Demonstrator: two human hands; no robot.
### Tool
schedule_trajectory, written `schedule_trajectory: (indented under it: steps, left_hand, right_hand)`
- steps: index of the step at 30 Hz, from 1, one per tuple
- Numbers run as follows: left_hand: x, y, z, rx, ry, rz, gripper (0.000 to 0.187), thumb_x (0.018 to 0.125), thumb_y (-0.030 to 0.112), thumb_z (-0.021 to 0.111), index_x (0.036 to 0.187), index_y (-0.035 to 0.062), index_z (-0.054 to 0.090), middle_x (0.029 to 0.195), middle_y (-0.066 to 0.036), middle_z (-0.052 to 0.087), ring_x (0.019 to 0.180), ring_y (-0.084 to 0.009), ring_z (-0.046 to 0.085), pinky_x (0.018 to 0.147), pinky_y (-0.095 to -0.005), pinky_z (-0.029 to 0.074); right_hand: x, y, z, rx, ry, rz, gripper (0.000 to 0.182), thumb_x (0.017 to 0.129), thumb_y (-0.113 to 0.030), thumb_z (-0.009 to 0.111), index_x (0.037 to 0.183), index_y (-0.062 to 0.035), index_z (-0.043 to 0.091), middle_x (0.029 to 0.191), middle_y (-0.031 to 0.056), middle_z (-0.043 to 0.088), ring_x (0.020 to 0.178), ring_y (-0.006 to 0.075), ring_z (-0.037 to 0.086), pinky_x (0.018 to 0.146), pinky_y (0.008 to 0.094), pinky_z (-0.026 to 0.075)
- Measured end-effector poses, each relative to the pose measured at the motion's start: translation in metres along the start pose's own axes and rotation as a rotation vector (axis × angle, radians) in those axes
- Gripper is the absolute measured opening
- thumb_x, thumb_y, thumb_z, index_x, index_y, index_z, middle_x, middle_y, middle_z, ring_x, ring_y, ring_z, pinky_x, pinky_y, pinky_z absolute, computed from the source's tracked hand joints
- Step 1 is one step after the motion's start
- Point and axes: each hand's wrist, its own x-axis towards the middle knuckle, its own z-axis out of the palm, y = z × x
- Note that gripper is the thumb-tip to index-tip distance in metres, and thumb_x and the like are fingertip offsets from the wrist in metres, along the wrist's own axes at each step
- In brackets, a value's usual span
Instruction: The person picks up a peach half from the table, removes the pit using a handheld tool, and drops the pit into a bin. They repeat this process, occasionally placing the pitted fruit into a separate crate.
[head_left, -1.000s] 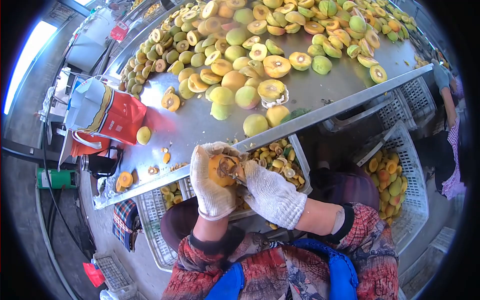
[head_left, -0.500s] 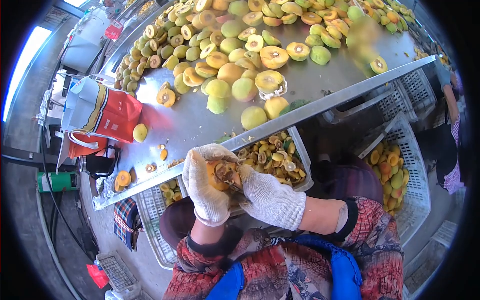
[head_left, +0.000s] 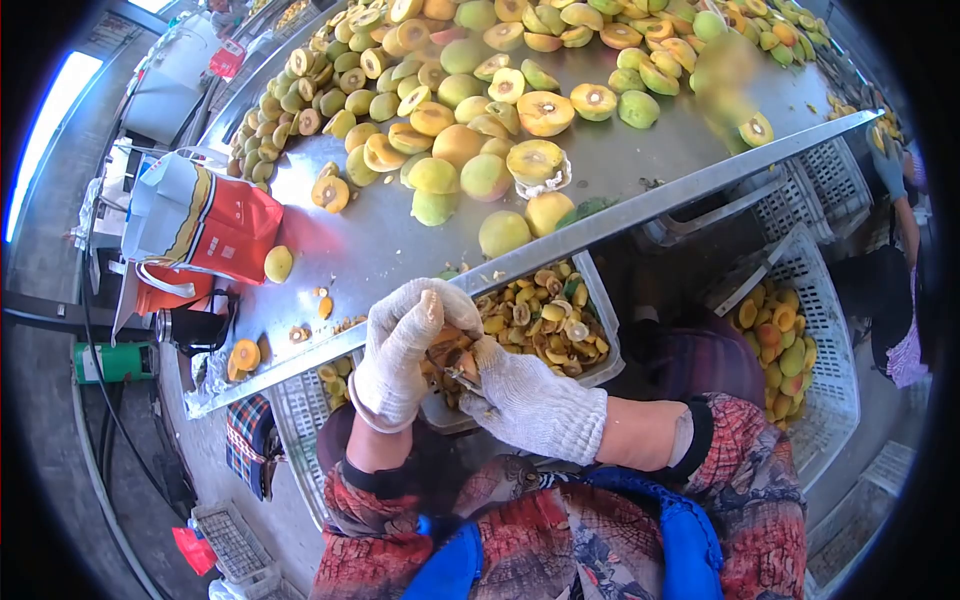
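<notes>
My left hand [head_left: 400, 350], in a white knit glove, is closed around a peach half [head_left: 447, 352] with its brownish cut side facing my right hand. My right hand [head_left: 540, 400], gloved the same way, grips a small curved metal pitting tool [head_left: 465, 381] against the fruit; fingers hide much of it. Both hands are just in front of the table's raised metal edge [head_left: 560, 243]. Under them, a white crate [head_left: 612, 345] contains cut peach pieces and pits [head_left: 545, 325].
Many halved and whole peaches [head_left: 460, 145] cover the metal table [head_left: 350, 240]. A red and white bag [head_left: 235, 225] stands at its left. Another crate [head_left: 840, 350] of peaches is at the right, and a person's gloved hand [head_left: 885, 150] shows at the far right edge.
My left hand has turned and its fingers have curled further over the peach half. The fruit has rotated, and the metal tool lies at its lower right.
</notes>
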Motion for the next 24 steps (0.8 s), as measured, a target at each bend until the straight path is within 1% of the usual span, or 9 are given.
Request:
schedule_trajectory:
  steps: [5, 6, 12, 14, 16, 17, 18, 21, 24]
  left_hand:
    - [0.008, 0.014, -0.001, 0.067, -0.080, -0.163, 0.041, 0.089, 0.040, 0.059, 0.087, -0.0008, 0.062, 0.078, -0.007, 0.061, 0.068, -0.0139, 0.058, 0.063, -0.0260, 0.047]
    - [0.011, 0.022, 0.004, 0.105, -0.072, -0.226, 0.047, 0.087, 0.043, 0.058, 0.080, -0.0031, 0.059, 0.078, -0.013, 0.061, 0.060, -0.0203, 0.060, 0.052, -0.0275, 0.047]
    - [0.020, 0.020, 0.011, 0.275, -0.081, -0.160, 0.048, 0.085, 0.043, 0.055, 0.073, -0.0031, 0.060, 0.061, -0.009, 0.057, 0.048, -0.0145, 0.054, 0.044, -0.0236, 0.040]
    - [0.018, 0.017, 0.016, 0.200, -0.008, -0.125, 0.046, 0.084, 0.042, 0.058, 0.074, -0.0028, 0.060, 0.062, -0.010, 0.059, 0.046, -0.0139, 0.053, 0.043, -0.0233, 0.042]
    - [0.023, 0.012, 0.015, 0.134, -0.021, -0.072, 0.044, 0.084, 0.042, 0.061, 0.075, -0.0013, 0.060, 0.064, -0.011, 0.060, 0.049, -0.0146, 0.054, 0.045, -0.0240, 0.043]
    - [0.025, 0.008, 0.017, 0.105, -0.008, 0.000, 0.045, 0.084, 0.044, 0.061, 0.077, -0.0001, 0.059, 0.064, -0.011, 0.060, 0.051, -0.0157, 0.055, 0.046, -0.0250, 0.044]
    - [0.026, 0.006, 0.017, 0.083, 0.012, 0.062, 0.046, 0.085, 0.046, 0.061, 0.078, 0.0011, 0.058, 0.065, -0.010, 0.060, 0.053, -0.0169, 0.056, 0.047, -0.0259, 0.044]
    - [0.020, 0.001, 0.014, 0.023, 0.027, 0.092, 0.039, 0.087, 0.040, 0.062, 0.093, 0.0017, 0.057, 0.076, -0.011, 0.062, 0.055, -0.0159, 0.057, 0.049, -0.0248, 0.046]
    - [0.014, -0.004, 0.009, -0.033, 0.048, 0.104, 0.037, 0.089, 0.034, 0.063, 0.108, 0.0023, 0.056, 0.087, -0.013, 0.064, 0.058, -0.0150, 0.058, 0.050, -0.0236, 0.048]
  right_hand:
    - [0.001, -0.008, -0.002, 0.067, 0.000, 0.078, 0.031, 0.088, -0.021, 0.055, 0.113, -0.0051, 0.048, 0.086, 0.0237, 0.059, 0.079, 0.0434, 0.060, 0.066, 0.0491, 0.050]
    - [0.002, -0.004, 0.001, 0.081, -0.003, 0.058, 0.034, 0.086, -0.021, 0.057, 0.113, -0.0023, 0.048, 0.090, 0.0245, 0.058, 0.082, 0.0440, 0.060, 0.067, 0.0491, 0.050]
    - [0.006, 0.022, 0.025, 0.094, 0.184, -0.179, 0.019, 0.082, -0.017, 0.055, 0.096, -0.0042, 0.053, 0.077, 0.0199, 0.058, 0.070, 0.0407, 0.060, 0.061, 0.0499, 0.048]
    - [0.010, 0.014, 0.021, 0.066, 0.182, -0.043, 0.021, 0.084, -0.019, 0.056, 0.098, -0.0038, 0.053, 0.083, 0.0140, 0.061, 0.070, 0.0346, 0.062, 0.064, 0.0445, 0.051]
    - [0.025, 0.050, 0.053, -0.447, 0.291, -0.476, 0.039, 0.081, -0.026, 0.064, 0.113, -0.0085, 0.049, 0.096, 0.0153, 0.058, 0.085, 0.0298, 0.058, 0.072, 0.0382, 0.049]
    - [0.026, 0.049, 0.051, -1.020, 0.185, -0.544, 0.053, 0.080, -0.037, 0.072, 0.121, -0.0132, 0.048, 0.111, 0.0147, 0.058, 0.101, 0.0278, 0.057, 0.082, 0.0348, 0.048]
    - [0.038, 0.061, 0.044, -1.417, 0.420, -0.788, 0.037, 0.082, -0.031, 0.069, 0.110, -0.0107, 0.055, 0.101, 0.0108, 0.060, 0.084, 0.0294, 0.060, 0.072, 0.0390, 0.050]
    - [-0.006, -0.044, -0.042, 0.427, -0.051, 0.065, 0.020, 0.090, -0.022, 0.052, 0.105, -0.0096, 0.057, 0.100, 0.0113, 0.060, 0.088, 0.0295, 0.058, 0.075, 0.0391, 0.048]
    - [-0.002, -0.029, -0.027, 0.183, 0.099, -0.004, 0.022, 0.090, -0.022, 0.050, 0.105, -0.0081, 0.058, 0.102, 0.0144, 0.060, 0.087, 0.0300, 0.057, 0.078, 0.0394, 0.048]
